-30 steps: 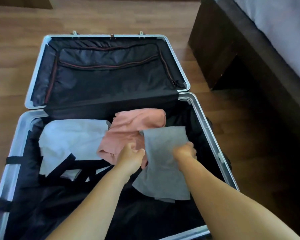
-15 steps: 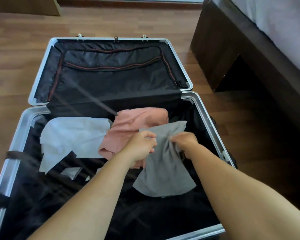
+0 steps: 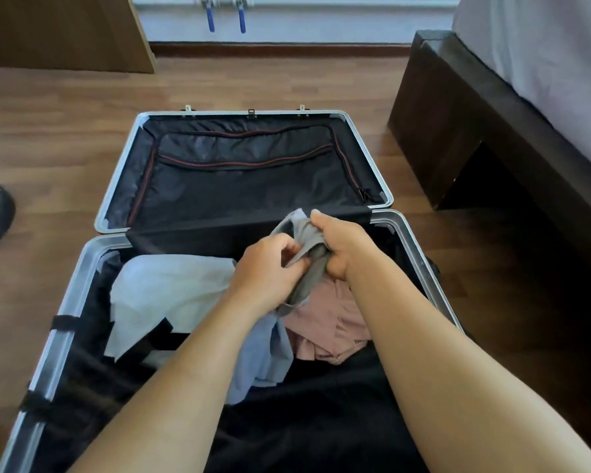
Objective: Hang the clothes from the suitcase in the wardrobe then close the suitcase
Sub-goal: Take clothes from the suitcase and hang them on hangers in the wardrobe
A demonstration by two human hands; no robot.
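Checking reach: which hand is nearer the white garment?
Left. The left hand sits just right of the white garment; the right hand is farther right.

To my right a dark wooden bed frame (image 3: 464, 107) carries a pale mattress (image 3: 543, 56); wood floor (image 3: 65, 131) spreads around me, with blue-handled valves (image 3: 226, 15) on the far wall.

Both bare forearms stretched forward, converging. Left hand (image 3: 267, 268) knuckles up, fingers (image 3: 289, 249) curled inward, pinching cloth (image 3: 304, 264). Right hand (image 3: 338, 247) just beside it, nearly touching, fisted round the same bunched cloth, thumb (image 3: 318, 216) on top. Wrists level, roughly straight.
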